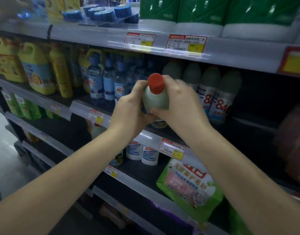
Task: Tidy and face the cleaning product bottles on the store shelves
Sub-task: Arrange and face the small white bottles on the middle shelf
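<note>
Dim store aisle, grey shelves (95,38) stacked with cleaning goods. Yellow jugs (38,70) far left, then blue-capped clear bottles (108,82). Left hand (129,109) curled round the lower body of a red-capped bottle (156,97), held upright in front of the middle shelf; right hand (178,106) wrapped over its shoulder. Probably rigid plastic, liquid-heavy, smooth, so best gripped low with the body supported, not by the cap. Label hidden under fingers. At right, "84" bottles (218,102) blurred, caps lost in shadow.

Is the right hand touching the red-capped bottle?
Touching. The head view shows the right hand wrapped around the red-capped bottle, fingers curled against its body.
</note>
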`<state>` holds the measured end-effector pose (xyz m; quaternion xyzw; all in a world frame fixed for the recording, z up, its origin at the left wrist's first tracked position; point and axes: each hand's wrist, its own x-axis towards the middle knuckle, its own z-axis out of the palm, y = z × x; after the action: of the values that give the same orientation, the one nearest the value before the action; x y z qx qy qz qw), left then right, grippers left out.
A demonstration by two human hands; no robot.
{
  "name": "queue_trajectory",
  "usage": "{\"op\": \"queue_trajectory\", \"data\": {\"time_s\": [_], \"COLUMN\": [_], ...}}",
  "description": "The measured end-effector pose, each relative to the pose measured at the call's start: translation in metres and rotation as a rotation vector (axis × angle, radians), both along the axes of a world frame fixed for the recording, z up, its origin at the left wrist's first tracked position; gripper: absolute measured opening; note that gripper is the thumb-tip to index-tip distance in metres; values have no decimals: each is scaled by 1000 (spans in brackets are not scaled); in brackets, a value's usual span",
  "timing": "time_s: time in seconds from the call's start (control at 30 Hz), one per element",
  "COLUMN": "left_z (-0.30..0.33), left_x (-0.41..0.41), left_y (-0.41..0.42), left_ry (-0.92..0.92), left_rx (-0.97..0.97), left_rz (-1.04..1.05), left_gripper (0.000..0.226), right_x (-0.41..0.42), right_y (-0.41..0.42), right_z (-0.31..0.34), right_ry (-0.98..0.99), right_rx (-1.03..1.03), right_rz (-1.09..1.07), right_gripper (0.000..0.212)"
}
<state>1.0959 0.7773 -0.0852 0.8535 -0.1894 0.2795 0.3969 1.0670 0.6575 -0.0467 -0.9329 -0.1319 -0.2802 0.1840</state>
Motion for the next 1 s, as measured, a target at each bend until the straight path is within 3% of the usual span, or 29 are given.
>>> {"op": "queue_trajectory", "data": {"time_s": [0.27, 0.37, 0.5, 0.7, 0.83, 1.0], "left_z": [0, 4, 6, -1, -25, -40], "left_x": [42, 55, 71, 93, 98, 96], "left_y": [-43, -51, -58, -73, -79, -78], "left_ry": [121, 190, 145, 207, 279, 348], "left_rx": [67, 51, 42, -18, -37, -59], "left_rz": [-144, -198, -287, -372, -340, -364], "left_gripper": [67, 66, 58, 69, 68, 85], "right_x": [34, 40, 56, 84, 92, 95], "right_y": [-38, -47, -52, -58, -60, -58], "right_z": [-3, -3, -6, -16, -32, -63], "right_ry": [179, 124, 105, 120, 143, 193], "right_rx": [86, 98, 161, 280, 324, 409], "right_rz": [-181, -169, -176, -222, -289, -293], "right_gripper": [69, 60, 57, 47, 59, 60]}}
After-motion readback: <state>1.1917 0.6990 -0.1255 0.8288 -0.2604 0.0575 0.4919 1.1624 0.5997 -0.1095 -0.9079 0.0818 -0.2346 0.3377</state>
